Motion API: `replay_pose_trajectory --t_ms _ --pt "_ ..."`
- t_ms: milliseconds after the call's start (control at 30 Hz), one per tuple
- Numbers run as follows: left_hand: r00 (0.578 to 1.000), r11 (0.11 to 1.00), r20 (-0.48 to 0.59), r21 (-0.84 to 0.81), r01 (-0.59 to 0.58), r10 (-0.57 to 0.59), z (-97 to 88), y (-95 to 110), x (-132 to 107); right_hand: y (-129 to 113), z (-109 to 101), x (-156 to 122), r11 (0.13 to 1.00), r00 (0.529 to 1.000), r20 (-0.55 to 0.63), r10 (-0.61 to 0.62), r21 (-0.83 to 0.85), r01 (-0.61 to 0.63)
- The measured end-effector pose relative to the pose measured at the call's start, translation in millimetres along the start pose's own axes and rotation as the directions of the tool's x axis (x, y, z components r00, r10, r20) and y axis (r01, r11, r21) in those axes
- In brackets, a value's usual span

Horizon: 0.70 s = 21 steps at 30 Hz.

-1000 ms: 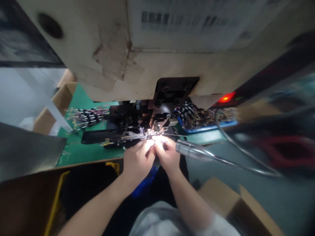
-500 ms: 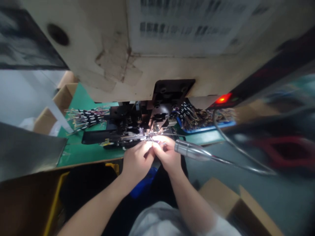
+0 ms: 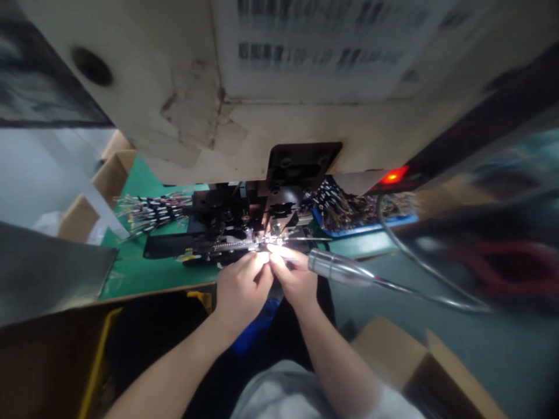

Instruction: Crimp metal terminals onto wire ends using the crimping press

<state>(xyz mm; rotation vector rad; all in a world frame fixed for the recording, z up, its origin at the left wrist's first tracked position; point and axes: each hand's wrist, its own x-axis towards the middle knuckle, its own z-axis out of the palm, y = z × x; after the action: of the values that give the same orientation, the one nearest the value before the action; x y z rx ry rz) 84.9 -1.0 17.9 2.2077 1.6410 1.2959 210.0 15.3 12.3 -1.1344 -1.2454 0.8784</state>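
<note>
My left hand [image 3: 242,285] is closed in a pinch, its thumb and forefinger meeting under bright light at the front of a black press mechanism [image 3: 238,224]. Against it, fingertip to fingertip, my right hand [image 3: 297,279] also pinches. Both hold thin wires, now mostly hidden by fingers and glare. Just beyond the fingertips lies the lit metal working point [image 3: 274,237] of the press. A silver gooseneck lamp [image 3: 336,266] reaches in from the right, its head close beside my right hand.
The large beige machine housing [image 3: 174,134] overhangs the work. Wire bundles [image 3: 152,210] lie on the green tabletop [image 3: 144,276] at left; more fill a blue tray [image 3: 371,227] at right. A red indicator [image 3: 395,176] glows. An open cardboard box [image 3: 393,355] stands lower right.
Both hands have shifted very slightly left, still pinched together. The coloured wires seen by my right fingers are now hardly visible. The whole view has moved slightly.
</note>
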Motion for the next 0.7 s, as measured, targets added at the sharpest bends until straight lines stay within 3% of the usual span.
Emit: replay_pose_trajectory --t_ms 267,567,700 --pt "1.000 1.000 -0.009 0.014 -0.015 0.016 1.1 1.1 1.5 7.4 -1.6 0.5 0.991 0.991 0.010 -0.131 -0.042 0.131" --pt "1.000 0.999 -0.013 0.049 -0.012 0.012 1.3 0.8 -0.2 2.3 -0.4 0.8 0.995 0.995 0.017 -0.094 -0.043 0.095" --pt "1.000 0.999 -0.012 0.045 -0.019 0.019 1.1 1.3 -0.4 4.6 -1.9 2.0 0.986 0.988 0.033 -0.149 -0.069 0.151"
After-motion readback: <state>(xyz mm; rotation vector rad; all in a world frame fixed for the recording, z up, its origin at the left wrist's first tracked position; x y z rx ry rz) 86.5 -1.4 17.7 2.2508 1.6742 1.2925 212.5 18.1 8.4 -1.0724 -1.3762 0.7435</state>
